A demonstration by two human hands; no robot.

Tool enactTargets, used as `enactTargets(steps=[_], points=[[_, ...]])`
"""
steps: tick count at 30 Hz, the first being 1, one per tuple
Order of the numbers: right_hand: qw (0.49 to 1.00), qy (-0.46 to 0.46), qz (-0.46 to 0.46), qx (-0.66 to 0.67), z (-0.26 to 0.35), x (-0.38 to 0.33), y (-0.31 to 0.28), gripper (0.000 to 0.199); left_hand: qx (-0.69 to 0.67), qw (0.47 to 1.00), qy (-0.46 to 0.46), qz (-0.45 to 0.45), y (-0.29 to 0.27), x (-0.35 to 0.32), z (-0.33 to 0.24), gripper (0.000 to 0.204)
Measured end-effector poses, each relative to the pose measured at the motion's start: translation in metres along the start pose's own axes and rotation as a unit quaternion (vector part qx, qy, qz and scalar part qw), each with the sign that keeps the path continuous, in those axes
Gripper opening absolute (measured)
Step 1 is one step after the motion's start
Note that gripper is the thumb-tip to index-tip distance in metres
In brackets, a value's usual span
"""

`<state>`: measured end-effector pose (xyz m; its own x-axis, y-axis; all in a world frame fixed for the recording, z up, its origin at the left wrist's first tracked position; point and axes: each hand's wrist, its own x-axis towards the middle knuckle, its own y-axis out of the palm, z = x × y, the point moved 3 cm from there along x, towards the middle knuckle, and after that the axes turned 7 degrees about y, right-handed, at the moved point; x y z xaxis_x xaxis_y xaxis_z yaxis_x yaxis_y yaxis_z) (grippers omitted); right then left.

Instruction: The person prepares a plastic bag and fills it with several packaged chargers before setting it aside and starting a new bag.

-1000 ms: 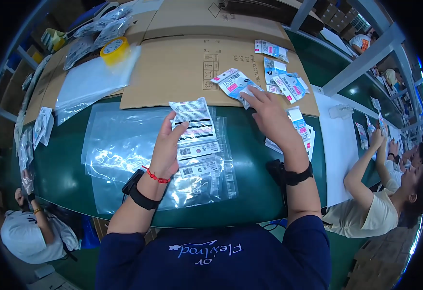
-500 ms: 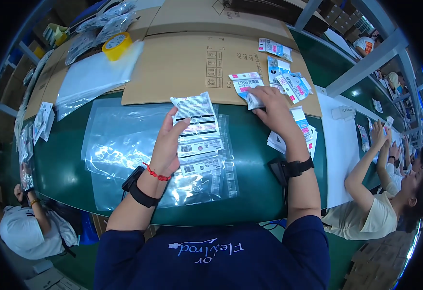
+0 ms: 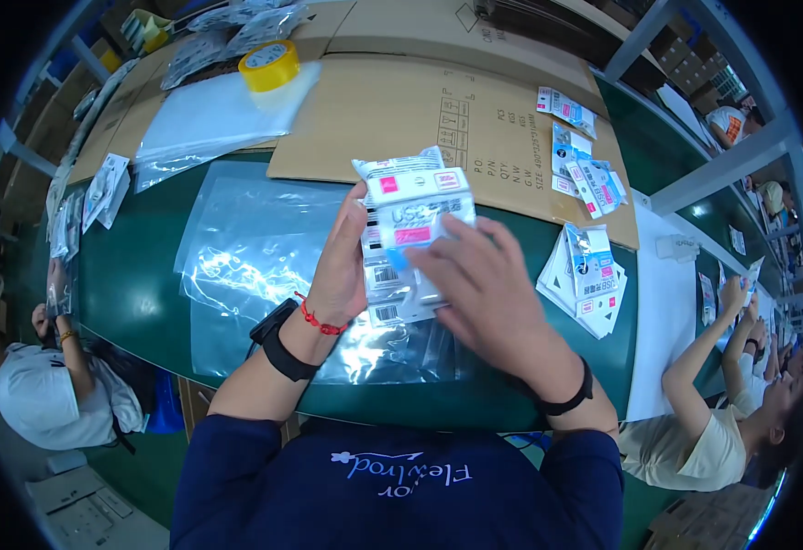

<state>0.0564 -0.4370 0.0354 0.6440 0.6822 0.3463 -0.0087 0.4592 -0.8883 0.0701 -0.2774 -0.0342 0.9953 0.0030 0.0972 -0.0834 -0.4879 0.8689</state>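
My left hand [image 3: 344, 270] grips the left edge of a stack of small white packets [image 3: 401, 234] with pink and blue labels. It holds them over a large clear plastic bag [image 3: 254, 266] that lies on the green table [image 3: 135, 293]. My right hand [image 3: 484, 293] covers the right side of the stack and presses a packet onto it. Both wrists wear black bands, and the left also has a red string.
A cardboard sheet [image 3: 420, 101] lies beyond the bag, with loose packets [image 3: 585, 174] on its right end and more packets [image 3: 589, 275] beside my right hand. A yellow tape roll [image 3: 269, 66] sits on white bags at the back left. Other people sit at the left and right.
My right hand has brought a packet from the pile on the right and laid it onto the stack. My left hand has lifted the stack closer to me.
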Motion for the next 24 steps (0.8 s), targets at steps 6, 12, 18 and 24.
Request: enactTargets(steps=[6, 12, 18, 24], points=[[0.997, -0.057, 0.039, -0.017, 0.006, -0.002, 0.023, 0.065, 0.172, 0.984, 0.031, -0.028, -0.002, -0.003, 0.000, 0.051], [0.965, 0.043, -0.145, 0.212, -0.014, 0.004, 0.004, 0.056, 0.093, 0.994, 0.056, -0.012, 0.002, -0.006, -0.003, 0.052], [0.721, 0.242, -0.003, 0.649, -0.035, 0.002, 0.040, 0.042, 0.206, 0.977, 0.052, 0.018, 0.004, -0.016, 0.007, 0.059], [0.708, 0.350, -0.196, 0.581, -0.083, -0.003, -0.002, 0.038, 0.491, 0.846, 0.157, 0.139, 0.007, -0.015, -0.014, 0.063]])
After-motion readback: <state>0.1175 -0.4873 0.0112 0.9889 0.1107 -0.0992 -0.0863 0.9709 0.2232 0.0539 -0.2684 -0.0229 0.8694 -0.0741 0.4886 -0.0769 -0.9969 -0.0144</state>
